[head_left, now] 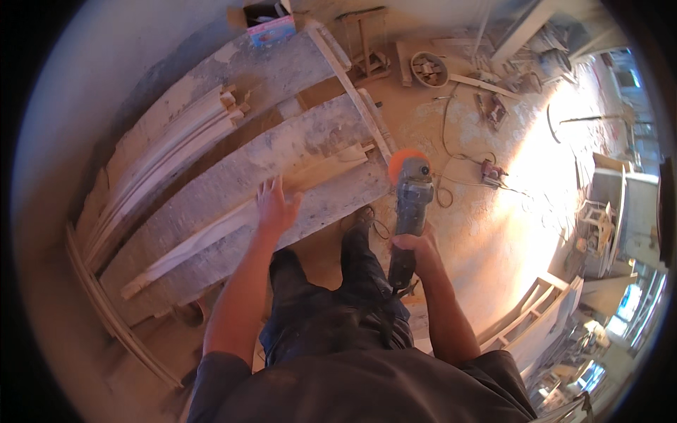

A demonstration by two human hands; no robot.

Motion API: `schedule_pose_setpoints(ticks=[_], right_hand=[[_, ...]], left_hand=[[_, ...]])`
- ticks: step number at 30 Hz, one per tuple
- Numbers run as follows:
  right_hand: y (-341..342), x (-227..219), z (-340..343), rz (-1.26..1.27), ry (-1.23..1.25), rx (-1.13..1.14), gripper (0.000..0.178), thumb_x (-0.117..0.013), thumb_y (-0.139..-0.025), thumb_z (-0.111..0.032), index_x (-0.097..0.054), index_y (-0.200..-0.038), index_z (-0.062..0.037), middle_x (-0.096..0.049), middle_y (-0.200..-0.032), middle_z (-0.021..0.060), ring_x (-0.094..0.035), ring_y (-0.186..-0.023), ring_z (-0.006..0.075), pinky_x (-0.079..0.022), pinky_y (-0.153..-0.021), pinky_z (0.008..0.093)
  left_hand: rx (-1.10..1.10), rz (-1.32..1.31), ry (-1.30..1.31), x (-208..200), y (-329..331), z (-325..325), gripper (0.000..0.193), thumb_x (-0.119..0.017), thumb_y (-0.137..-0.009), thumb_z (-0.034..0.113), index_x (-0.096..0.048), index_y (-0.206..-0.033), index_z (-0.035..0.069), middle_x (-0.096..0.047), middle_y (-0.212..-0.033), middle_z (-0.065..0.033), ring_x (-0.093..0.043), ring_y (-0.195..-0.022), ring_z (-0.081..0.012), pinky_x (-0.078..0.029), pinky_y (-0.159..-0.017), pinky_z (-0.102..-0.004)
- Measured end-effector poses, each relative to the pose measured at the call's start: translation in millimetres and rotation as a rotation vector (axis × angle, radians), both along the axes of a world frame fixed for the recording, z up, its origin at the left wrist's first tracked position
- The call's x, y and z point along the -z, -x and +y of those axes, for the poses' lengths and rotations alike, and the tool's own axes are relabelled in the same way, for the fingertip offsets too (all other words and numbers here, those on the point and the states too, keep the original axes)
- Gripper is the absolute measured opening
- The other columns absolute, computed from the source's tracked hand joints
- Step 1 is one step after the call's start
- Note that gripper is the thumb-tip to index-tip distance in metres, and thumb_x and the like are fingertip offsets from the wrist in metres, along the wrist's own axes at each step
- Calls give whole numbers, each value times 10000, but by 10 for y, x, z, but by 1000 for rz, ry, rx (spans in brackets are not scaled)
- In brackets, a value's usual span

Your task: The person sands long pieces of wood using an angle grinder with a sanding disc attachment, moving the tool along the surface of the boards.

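My right hand [423, 252] is wrapped round the body of a grey angle grinder [412, 201]. Its orange disc [399, 163] points away from me, off the right end of the bench and apart from the wood. My left hand [276, 209] lies with its fingers apart on a long pale wooden board [204, 243], which runs slantwise along the worn plank bench [338, 194]. Beyond the board, on the bench's far side, lies a stack of long pale wooden strips [180, 144].
A pink and blue box [271, 29] stands at the bench's far end. Across the dusty floor lie cords, a red power tool [491, 173] and a round tub [428, 69] of wood scraps. A wooden frame [532, 310] stands at my right.
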State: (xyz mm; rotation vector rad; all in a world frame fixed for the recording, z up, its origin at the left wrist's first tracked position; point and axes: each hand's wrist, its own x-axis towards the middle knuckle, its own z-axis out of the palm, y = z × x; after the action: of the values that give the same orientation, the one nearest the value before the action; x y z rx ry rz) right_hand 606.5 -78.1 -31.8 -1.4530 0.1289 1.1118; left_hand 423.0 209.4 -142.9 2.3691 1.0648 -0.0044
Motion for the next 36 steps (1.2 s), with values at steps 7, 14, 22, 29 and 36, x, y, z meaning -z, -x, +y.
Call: schedule_pose_setpoints(ticks=[7, 14, 22, 29, 36], right_hand=[[-614, 121, 126, 29, 44, -97, 337, -742, -710, -105, -594, -985, 23, -659, -766, 126, -658, -612, 248, -555, -581, 371], [-759, 141, 225, 43, 27, -171, 365, -748, -689, -104, -593, -996, 16, -649, -758, 124, -658, -619, 240, -548, -575, 376], [-776, 127, 422, 80, 144, -255, 370, -729, -664, -70, -623, -1013, -3, -647, -792, 84, -635, -661, 187, -523, -644, 331], [-713, 21, 437, 140, 88, -219, 398, -703, -646, -63, -629, -1032, -3, -652, -818, 84, -629, -687, 185, -525, -643, 349], [-733, 198, 487, 81, 188, -279, 441, -721, -643, -79, -631, -1067, 1, -670, -847, 100, -638, -696, 199, -537, -656, 343]], left_hand=[[-79, 139, 73, -81, -404, 14, 551, -852, -802, 328, -732, -1256, 40, -615, -1349, -199, -565, -1262, -397, -468, -1080, -463], [-138, -119, -94, 154, -226, -267, 495, -886, -724, 225, -762, -1178, 69, -707, -1229, -91, -587, -1191, -353, -449, -1071, -483], [-107, -285, -193, 125, -203, -326, 439, -878, -683, 204, -769, -1075, 38, -711, -1190, -85, -600, -1144, -340, -444, -1024, -468], [-101, -309, -204, 162, -169, -296, 430, -874, -687, 212, -771, -1064, 33, -713, -1170, -94, -601, -1135, -344, -445, -1012, -464], [-128, -295, -195, 144, -206, -322, 426, -887, -676, 222, -775, -1042, 35, -705, -1156, -91, -597, -1138, -339, -429, -1020, -467]])
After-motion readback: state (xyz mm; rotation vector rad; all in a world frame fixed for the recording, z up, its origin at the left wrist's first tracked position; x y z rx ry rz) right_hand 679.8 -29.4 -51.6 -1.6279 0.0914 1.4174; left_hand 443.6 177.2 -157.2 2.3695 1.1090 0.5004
